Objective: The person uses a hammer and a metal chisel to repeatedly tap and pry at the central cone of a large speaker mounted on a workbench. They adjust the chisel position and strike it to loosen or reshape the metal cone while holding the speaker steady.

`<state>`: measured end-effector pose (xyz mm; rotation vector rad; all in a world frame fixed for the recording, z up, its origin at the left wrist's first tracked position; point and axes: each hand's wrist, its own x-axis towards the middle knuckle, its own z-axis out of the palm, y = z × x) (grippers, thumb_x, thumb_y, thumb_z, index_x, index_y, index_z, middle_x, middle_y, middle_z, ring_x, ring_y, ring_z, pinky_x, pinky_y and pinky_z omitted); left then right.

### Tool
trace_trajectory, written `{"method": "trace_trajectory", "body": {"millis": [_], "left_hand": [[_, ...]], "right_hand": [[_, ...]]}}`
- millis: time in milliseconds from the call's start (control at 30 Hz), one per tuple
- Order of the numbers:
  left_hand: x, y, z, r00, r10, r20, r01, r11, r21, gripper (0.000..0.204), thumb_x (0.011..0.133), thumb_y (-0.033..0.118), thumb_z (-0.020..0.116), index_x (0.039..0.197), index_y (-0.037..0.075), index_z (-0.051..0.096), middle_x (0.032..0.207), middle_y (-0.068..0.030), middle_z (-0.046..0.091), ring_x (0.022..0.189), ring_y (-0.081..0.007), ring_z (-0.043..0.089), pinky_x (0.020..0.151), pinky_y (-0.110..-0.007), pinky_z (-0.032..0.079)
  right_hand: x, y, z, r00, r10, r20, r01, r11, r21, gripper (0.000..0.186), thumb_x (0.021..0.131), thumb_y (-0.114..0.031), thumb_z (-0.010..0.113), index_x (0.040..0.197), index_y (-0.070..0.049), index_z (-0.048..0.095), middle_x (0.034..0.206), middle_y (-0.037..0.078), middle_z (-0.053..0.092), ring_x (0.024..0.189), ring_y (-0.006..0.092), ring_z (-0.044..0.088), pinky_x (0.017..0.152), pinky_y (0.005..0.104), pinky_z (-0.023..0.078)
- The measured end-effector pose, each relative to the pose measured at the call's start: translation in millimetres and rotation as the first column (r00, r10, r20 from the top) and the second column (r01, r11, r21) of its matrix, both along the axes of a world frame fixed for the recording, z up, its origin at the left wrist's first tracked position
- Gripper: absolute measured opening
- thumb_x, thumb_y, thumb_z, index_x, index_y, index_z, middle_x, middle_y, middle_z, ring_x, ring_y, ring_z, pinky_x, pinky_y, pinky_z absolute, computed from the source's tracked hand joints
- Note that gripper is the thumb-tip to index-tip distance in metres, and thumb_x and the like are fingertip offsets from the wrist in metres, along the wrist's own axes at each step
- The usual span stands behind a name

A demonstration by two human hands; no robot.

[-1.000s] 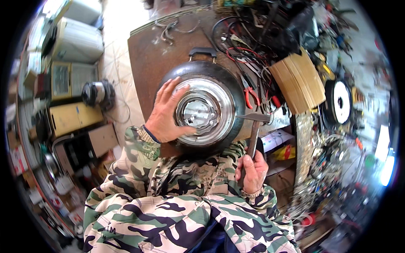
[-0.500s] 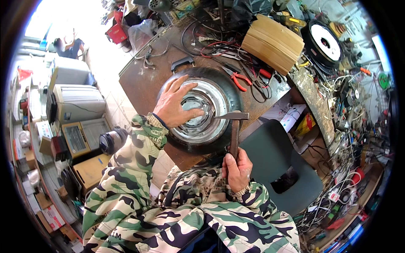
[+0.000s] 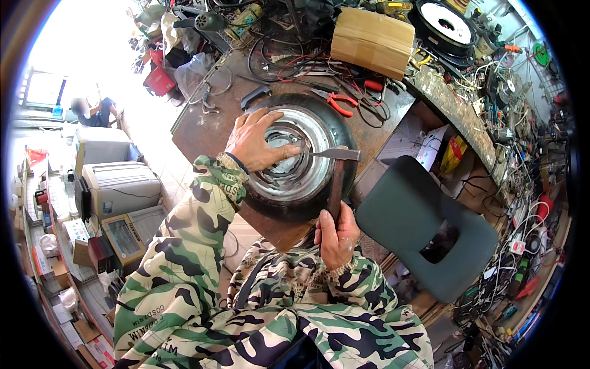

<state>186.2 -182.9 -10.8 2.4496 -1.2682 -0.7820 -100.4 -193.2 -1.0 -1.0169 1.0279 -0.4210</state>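
Note:
A small wheel with a black tyre point(image 3: 344, 126) and a scuffed silver rim point(image 3: 311, 123) lies flat on the brown worktable before me. My left hand point(image 3: 255, 142) rests over the rim's left side, fingers spread, thumb reaching toward the hub. Beside the thumb tip is a small metal part at the hub, too small to make out. In my right hand point(image 3: 338, 237) is a hammer point(image 3: 335, 187), gripped by its wooden handle, at the near right of the wheel. Its narrow metal head lies over the right side of the rim, the thin end pointing to the hub.
Red-handled pliers point(image 3: 340, 104), cables and a cardboard piece point(image 3: 373, 43) lie beyond the wheel. A dark green chair point(image 3: 405, 200) stands at right, near a cluttered bench point(image 3: 452, 101). At far left a person point(image 3: 95, 112) sits past white appliances point(image 3: 120, 187).
The view has shifted, so the chair and table appear displaced. Both hands keep their places at the wheel, the hammer still over the rim's right side.

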Motion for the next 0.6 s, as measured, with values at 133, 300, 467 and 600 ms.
{"method": "trace_trajectory", "body": {"millis": [133,300,467,600], "left_hand": [[14,5,12,0.975,-0.203,0.088,0.219,0.945,-0.244,0.074,0.077,0.033,0.092,0.144,0.014,0.066,0.16,-0.0219,0.051,0.151,-0.0468,0.041,0.126,-0.055,0.036],[3,-27,15,0.919,-0.379,0.107,0.392,0.865,-0.312,0.057,0.074,0.019,0.09,0.128,0.012,0.073,0.152,-0.0189,0.056,0.143,-0.0427,0.052,0.119,-0.051,0.045],[-7,-36,-1,0.943,-0.316,0.1,0.331,0.875,-0.353,0.045,0.072,0.022,0.09,0.113,0.009,0.076,0.129,-0.0161,0.066,0.123,-0.0397,0.061,0.108,-0.05,0.049],[-12,-40,-14,0.967,-0.209,0.146,0.248,0.906,-0.343,0.042,0.072,0.024,0.092,0.109,0.009,0.078,0.127,-0.0146,0.067,0.123,-0.0381,0.062,0.108,-0.049,0.049]], "right_hand": [[-1,0,-2,1.0,0.004,0.006,-0.004,1.0,-0.004,0.033,0.112,-0.014,0.061,0.138,0.004,0.055,0.087,0.003,0.061,0.06,0.0076,0.055,0.052,0.0237,0.047],[-5,-4,-2,0.998,-0.067,0.0,0.067,0.998,0.002,0.033,0.112,-0.014,0.061,0.138,0.005,0.055,0.086,0.003,0.062,0.059,0.0077,0.055,0.052,0.0239,0.047],[-11,-6,-4,0.996,-0.076,-0.037,0.075,0.997,-0.026,0.034,0.111,-0.015,0.063,0.138,0.004,0.056,0.085,0.002,0.062,0.06,0.0074,0.055,0.052,0.0245,0.047],[-10,-13,-8,0.99,-0.137,-0.033,0.137,0.991,0.006,0.036,0.108,-0.015,0.066,0.138,0.005,0.059,0.081,0.0,0.062,0.059,0.0076,0.054,0.052,0.0265,0.045]]}}
